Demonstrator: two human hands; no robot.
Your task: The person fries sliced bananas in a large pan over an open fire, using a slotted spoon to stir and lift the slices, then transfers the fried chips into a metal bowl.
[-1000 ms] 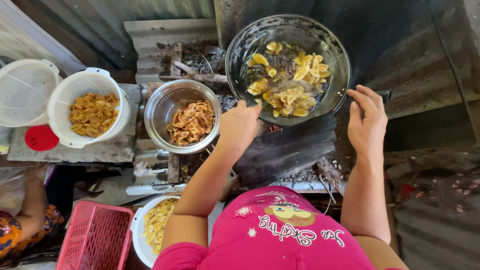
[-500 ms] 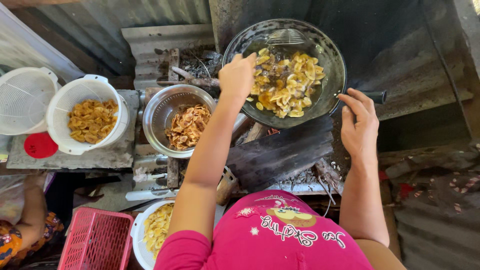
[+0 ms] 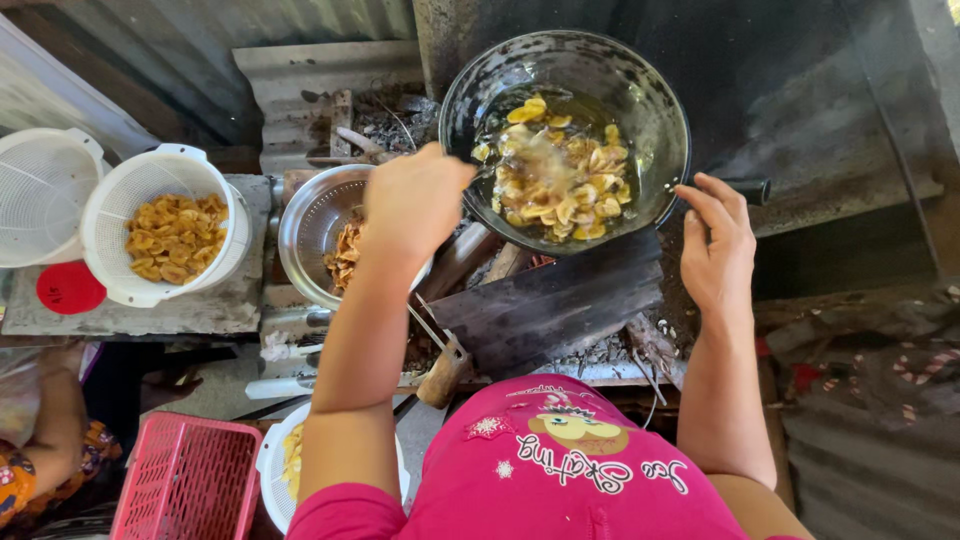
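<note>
A blackened wok [image 3: 655,110] holds yellow banana slices [image 3: 560,185] frying in oil. My left hand [image 3: 415,205] is closed around the handle of a stirring utensil [image 3: 525,160], whose blurred head is down among the slices. My right hand [image 3: 715,245] hovers open, fingers apart, at the wok's right rim, just beside its short black handle [image 3: 748,188]. My pink shirt fills the bottom of the view.
Left of the wok sit a metal strainer bowl [image 3: 305,225] of browned chips, a white colander [image 3: 165,235] of fried slices, an empty white colander [image 3: 40,190] and a red lid [image 3: 68,288]. A pink basket [image 3: 185,480], a knife [image 3: 440,350] and another person's arm [image 3: 50,430] lie below.
My left hand reached from the strainer bowl to the wok and now stirs the slices with the utensil. My right hand stayed by the wok's handle.
</note>
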